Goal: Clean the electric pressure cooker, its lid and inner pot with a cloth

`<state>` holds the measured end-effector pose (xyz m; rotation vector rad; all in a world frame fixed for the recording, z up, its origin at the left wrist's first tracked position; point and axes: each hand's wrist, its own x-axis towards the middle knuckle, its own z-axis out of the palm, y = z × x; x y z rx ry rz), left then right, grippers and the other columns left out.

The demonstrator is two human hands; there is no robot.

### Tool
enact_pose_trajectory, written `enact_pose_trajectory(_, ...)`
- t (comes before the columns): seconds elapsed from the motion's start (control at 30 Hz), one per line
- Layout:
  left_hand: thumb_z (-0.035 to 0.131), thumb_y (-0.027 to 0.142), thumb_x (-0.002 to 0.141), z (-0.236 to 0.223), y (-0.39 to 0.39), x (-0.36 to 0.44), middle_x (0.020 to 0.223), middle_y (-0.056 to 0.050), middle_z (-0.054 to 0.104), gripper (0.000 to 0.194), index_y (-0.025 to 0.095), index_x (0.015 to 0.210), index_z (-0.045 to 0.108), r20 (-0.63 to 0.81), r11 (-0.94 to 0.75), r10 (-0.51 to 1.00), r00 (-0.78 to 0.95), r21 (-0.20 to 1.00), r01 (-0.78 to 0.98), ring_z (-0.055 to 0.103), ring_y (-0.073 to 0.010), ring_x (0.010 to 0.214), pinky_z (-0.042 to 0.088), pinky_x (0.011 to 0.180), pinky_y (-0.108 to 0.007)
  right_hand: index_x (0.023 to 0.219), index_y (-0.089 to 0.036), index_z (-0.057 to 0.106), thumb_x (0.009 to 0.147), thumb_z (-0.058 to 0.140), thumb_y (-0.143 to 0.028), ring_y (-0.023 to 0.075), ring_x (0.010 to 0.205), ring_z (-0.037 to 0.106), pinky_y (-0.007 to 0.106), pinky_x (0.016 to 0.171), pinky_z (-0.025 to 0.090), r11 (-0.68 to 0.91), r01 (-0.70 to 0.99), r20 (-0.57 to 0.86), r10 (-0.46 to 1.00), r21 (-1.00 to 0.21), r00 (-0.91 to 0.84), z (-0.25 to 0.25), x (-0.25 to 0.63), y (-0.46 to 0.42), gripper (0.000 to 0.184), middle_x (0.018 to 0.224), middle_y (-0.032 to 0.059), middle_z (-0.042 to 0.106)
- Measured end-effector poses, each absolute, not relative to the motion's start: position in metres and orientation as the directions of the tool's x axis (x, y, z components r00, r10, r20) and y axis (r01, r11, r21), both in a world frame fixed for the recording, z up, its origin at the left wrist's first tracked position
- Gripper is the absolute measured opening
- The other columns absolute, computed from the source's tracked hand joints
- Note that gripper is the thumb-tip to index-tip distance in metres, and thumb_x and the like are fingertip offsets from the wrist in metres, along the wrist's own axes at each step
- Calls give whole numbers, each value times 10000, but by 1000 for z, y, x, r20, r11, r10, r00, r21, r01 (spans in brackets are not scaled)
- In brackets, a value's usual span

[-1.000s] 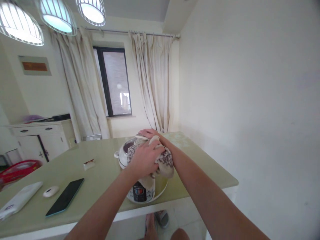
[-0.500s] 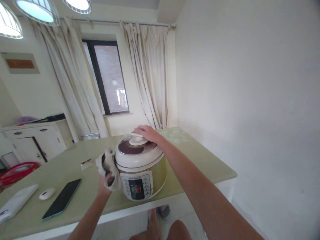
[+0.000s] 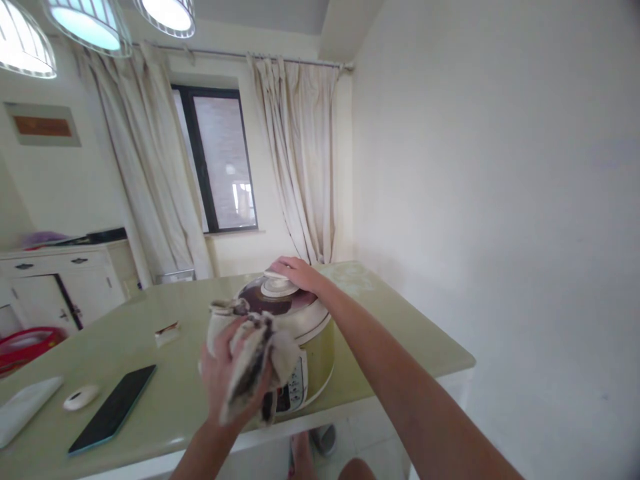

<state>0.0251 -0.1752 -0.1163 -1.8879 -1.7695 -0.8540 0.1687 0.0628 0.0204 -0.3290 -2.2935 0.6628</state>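
Observation:
An electric pressure cooker (image 3: 320, 353) with a white lid and greenish body stands near the table's front edge. My right hand (image 3: 298, 273) is closed over the far side of the white lid handle (image 3: 278, 287). My left hand (image 3: 220, 380) clutches a crumpled white rag (image 3: 250, 363) with dark patches, in front of the cooker's left front. The rag and hand cover most of the control panel (image 3: 299, 385); whether the rag touches the cooker there I cannot tell.
On the green tabletop (image 3: 190, 387) at left lie a dark phone (image 3: 114, 408), a small white oval object (image 3: 81, 397), a white flat object (image 3: 27, 408) and a small packet (image 3: 167, 333). A red basin (image 3: 30, 350) sits beyond the left edge. A wall (image 3: 500, 233) rises at right.
My left hand has moved right and nearer with the rag, from the cooker's left side to across its front. My right hand stays on the lid handle.

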Motion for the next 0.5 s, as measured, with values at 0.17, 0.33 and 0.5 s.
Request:
enact_pose_trajectory(0.17, 758, 446, 812, -111, -161, 85, 1431, -54, 709, 491, 418, 1302, 727, 791, -107, 511, 336, -329, 938, 566, -442, 1285, 394, 1037, -682, 1136, -234, 767, 1110, 466, -414, 218, 1147, 636, 336, 1058, 413, 917, 164, 635, 373, -364, -677, 26, 174, 53, 351, 1158, 54, 771)
enact_pose_trajectory(0.33, 761, 443, 845, -124, -158, 82, 1270, -1, 794, 360, 449, 1205, 761, 806, -198, 368, 464, -420, 886, 632, -363, 1197, 415, 1045, -612, 1364, -199, 660, 1107, 441, -361, 282, 1229, 616, 428, 1072, 438, 915, 364, 605, 392, -176, -693, 23, 183, 20, 374, 1352, 140, 684)
enact_pose_trajectory(0.5, 791, 416, 836, -155, -158, 59, 1208, 7, 808, 421, 506, 1244, 738, 787, -170, 340, 514, -486, 857, 669, -332, 1155, 433, 1080, -611, 1485, -236, 557, 1022, 571, -425, 341, 1224, 629, 482, 1014, 493, 804, 552, 572, 565, -221, -594, 12, 180, -5, 501, 1391, 165, 626)
